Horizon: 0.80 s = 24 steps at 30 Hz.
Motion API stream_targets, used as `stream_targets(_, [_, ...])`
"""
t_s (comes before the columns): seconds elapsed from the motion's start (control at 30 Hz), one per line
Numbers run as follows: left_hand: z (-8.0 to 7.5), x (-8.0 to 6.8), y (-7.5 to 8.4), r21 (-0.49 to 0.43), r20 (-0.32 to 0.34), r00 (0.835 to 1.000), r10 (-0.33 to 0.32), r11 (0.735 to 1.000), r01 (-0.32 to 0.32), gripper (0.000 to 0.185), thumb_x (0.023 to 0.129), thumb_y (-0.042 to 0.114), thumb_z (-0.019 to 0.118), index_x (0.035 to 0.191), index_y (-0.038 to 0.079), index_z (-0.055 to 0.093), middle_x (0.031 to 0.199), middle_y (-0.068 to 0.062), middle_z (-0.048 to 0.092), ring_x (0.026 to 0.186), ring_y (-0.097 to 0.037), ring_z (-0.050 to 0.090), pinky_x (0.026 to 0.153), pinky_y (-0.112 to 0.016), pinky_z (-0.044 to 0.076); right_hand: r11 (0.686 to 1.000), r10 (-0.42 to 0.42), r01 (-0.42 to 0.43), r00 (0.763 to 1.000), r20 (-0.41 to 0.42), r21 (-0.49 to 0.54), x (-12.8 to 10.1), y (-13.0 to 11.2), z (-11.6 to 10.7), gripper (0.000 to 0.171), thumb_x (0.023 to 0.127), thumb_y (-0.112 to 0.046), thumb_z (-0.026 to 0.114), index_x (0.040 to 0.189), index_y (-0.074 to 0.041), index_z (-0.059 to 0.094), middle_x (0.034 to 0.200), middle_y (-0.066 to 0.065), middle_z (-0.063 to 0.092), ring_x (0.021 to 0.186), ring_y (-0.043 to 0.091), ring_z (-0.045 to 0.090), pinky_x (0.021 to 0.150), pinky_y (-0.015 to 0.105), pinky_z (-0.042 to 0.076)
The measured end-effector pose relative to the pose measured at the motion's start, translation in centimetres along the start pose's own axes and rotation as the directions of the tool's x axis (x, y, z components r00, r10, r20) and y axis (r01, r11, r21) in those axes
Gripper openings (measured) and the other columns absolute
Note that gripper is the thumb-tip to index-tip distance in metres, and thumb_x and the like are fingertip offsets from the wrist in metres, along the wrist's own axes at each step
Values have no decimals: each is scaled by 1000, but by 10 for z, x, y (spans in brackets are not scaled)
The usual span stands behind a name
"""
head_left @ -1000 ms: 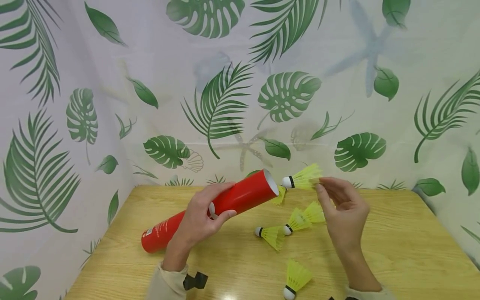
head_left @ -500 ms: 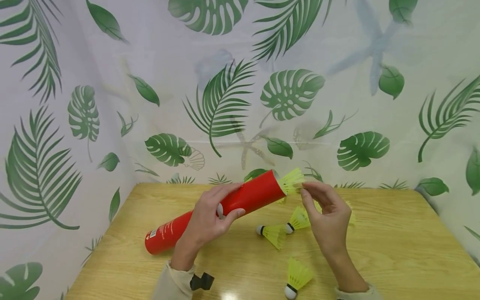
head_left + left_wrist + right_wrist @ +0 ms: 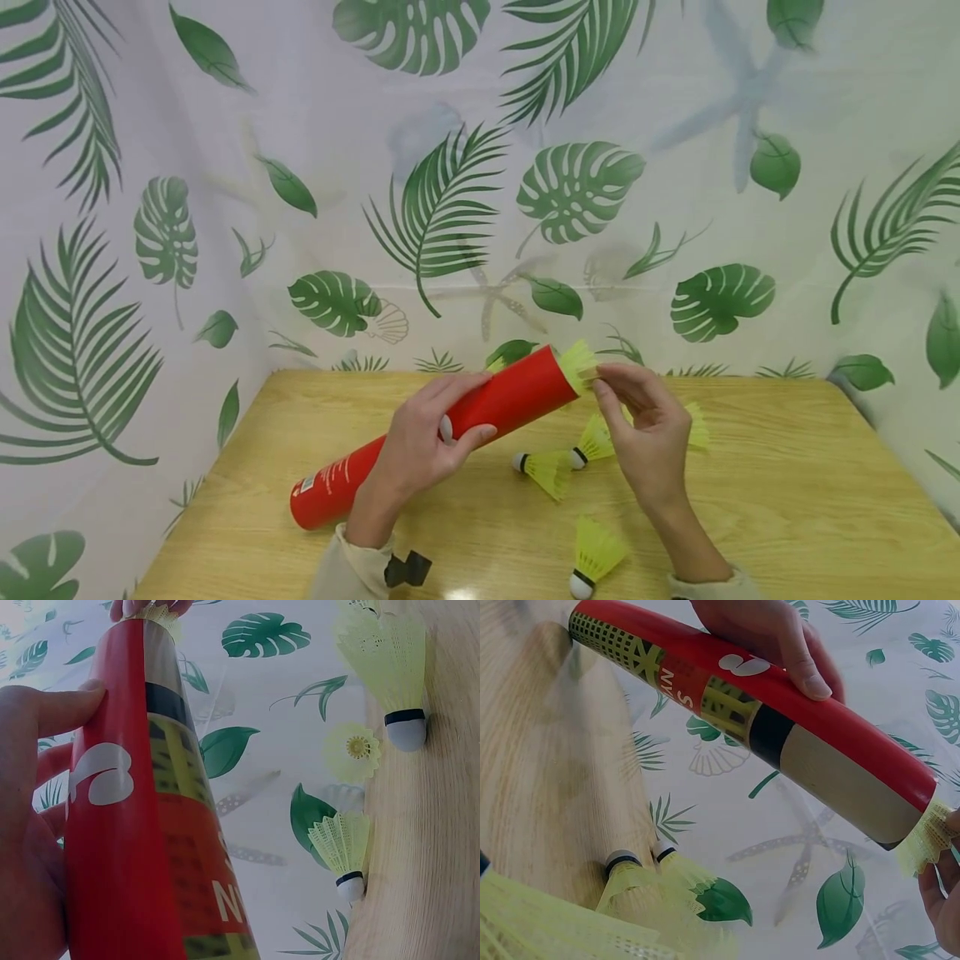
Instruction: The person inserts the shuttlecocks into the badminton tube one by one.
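Observation:
My left hand [image 3: 420, 446] grips a red shuttlecock tube [image 3: 435, 433] around its middle, tilted with the lower end on the wooden table [image 3: 787, 500]; the tube [image 3: 135, 825] [image 3: 780, 727] also shows in both wrist views. A yellow shuttlecock [image 3: 579, 365] sits mostly inside the tube's open top, only its skirt showing. My right hand [image 3: 645, 425] pinches that skirt [image 3: 928, 836] at the tube mouth.
Several loose yellow shuttlecocks lie on the table: two [image 3: 547, 471] [image 3: 595, 442] just below the tube mouth, one [image 3: 591, 558] near the front edge, another [image 3: 697, 425] partly behind my right hand. A leaf-print curtain [image 3: 480, 183] closes off the back and sides.
The shuttlecock held in front of the tube mouth a second ago has gone cork-first into the tube. My right hand moved left with it; the tube stayed in my left hand.

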<state>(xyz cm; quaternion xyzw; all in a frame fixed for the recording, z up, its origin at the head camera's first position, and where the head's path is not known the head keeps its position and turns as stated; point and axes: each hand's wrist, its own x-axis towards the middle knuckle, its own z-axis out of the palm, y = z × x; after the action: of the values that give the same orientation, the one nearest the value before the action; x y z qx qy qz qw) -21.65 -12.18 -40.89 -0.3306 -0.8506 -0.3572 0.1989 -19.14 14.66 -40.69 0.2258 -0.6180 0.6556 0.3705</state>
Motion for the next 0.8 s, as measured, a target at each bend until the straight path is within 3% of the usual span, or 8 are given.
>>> stream_targets(0.2, [1,-2,0,8,-1,1000,-3,1000,3,54,93,38,75,143,26,60,133,4,64,115,-14,61,84,-34,59,997,30,-29,999,24,-70,-4,1,4,30,86,24,65,113,12,68,106,24,70,100,16,72,90,25,56])
stream_targets(0.8, [1,-2,-3,0,-1,1000,3,1000,-3,53,92,36,76,142,25,61,133,4,64,114,-14,62,83,-33,60,984,135,-115,980,143,-136,-7,-4,10,26,93,17,62,116,7,70,113,19,71,108,16,71,97,31,54])
